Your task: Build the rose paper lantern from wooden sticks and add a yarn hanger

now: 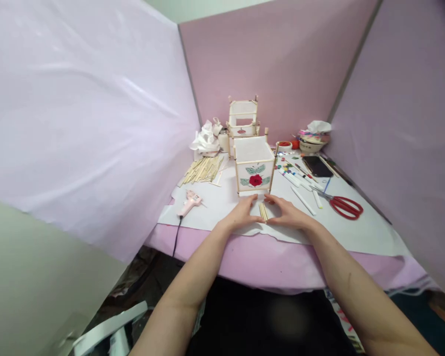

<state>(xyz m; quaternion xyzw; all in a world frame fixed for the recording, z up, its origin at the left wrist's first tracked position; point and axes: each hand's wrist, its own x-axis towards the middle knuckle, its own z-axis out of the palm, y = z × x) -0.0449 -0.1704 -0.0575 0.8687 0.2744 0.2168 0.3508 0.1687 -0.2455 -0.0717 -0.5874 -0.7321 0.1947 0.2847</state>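
A few short wooden sticks (263, 212) lie side by side on the white sheet, close to the table's front edge. My left hand (244, 212) curves along their left side, thumb and fingers spread apart, with its thumb tip by their near end. Mirroring it on the right, my right hand (286, 213) has its thumb beside the same end and its fingers apart; whether the thumbs press on the sticks I cannot tell. Just beyond my fingertips stands a stick-framed white lantern (254, 170) with a red rose and green leaves on its front panel.
A pink glue gun (189, 202) and a pile of sticks (203, 169) lie to the left. On the right are red-handled scissors (344, 206), white markers (304, 198) and a phone (318, 166). Another framed lantern (243, 121) and a basket (311, 144) stand at the back.
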